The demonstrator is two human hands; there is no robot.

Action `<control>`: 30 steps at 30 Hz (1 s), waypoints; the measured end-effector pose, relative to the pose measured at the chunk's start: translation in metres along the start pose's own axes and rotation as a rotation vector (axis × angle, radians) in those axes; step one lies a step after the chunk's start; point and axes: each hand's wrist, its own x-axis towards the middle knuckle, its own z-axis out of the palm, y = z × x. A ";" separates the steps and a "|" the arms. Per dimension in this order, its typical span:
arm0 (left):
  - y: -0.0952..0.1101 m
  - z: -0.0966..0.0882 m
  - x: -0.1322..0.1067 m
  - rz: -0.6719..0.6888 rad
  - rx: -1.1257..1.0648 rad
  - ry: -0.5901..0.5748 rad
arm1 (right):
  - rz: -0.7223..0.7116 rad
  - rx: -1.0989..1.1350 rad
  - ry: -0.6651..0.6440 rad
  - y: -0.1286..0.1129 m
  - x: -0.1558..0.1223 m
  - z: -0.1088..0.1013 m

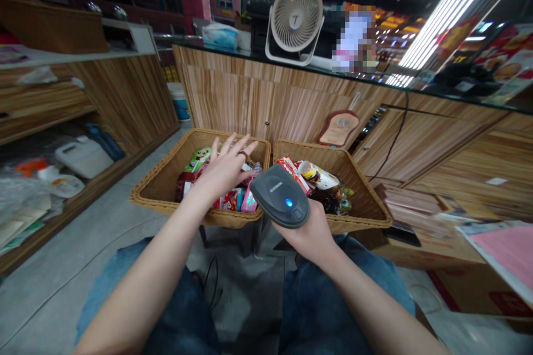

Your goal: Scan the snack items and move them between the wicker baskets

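Observation:
My left hand (225, 169) is spread open with fingers apart, just above a wicker basket (144, 195) full of snack packets and a pink bottle (250, 199). It touches none of them that I can tell. My right hand (306, 227) is shut on a grey handheld barcode scanner (280, 196), whose blue light is lit. The scanner sits over the near rim of a second wicker basket (328, 156), which holds a red-and-white packet (293, 173), a cup-shaped item (316, 175) and a dark bottle (327, 202).
Both baskets stand side by side above my jeans-covered knees (333, 299), before a wood-grain counter (266, 97) topped with glass. On it are a fan (295, 22) and a tissue box (220, 37). Shelves with a white jug (83, 156) stand left; cardboard boxes (420, 249) stand right.

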 end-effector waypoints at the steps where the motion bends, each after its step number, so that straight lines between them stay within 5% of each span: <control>1: -0.016 -0.002 -0.006 -0.041 0.020 0.007 | -0.006 0.000 -0.002 0.000 0.000 0.001; 6: -0.106 -0.008 -0.045 -0.227 0.125 -0.055 | -0.015 -0.054 -0.012 0.002 -0.004 0.005; 10: -0.143 -0.009 -0.070 -0.267 0.211 -0.197 | 0.005 -0.059 -0.034 0.004 -0.004 0.007; 20: -0.130 0.002 -0.060 -0.243 0.163 -0.203 | 0.002 -0.021 -0.072 0.000 -0.003 0.012; 26: -0.125 -0.022 -0.058 -0.290 0.092 -0.243 | -0.005 -0.055 -0.051 0.003 -0.004 0.009; 30: -0.116 -0.042 -0.057 -0.333 0.063 -0.085 | 0.009 -0.046 -0.049 0.006 -0.002 0.009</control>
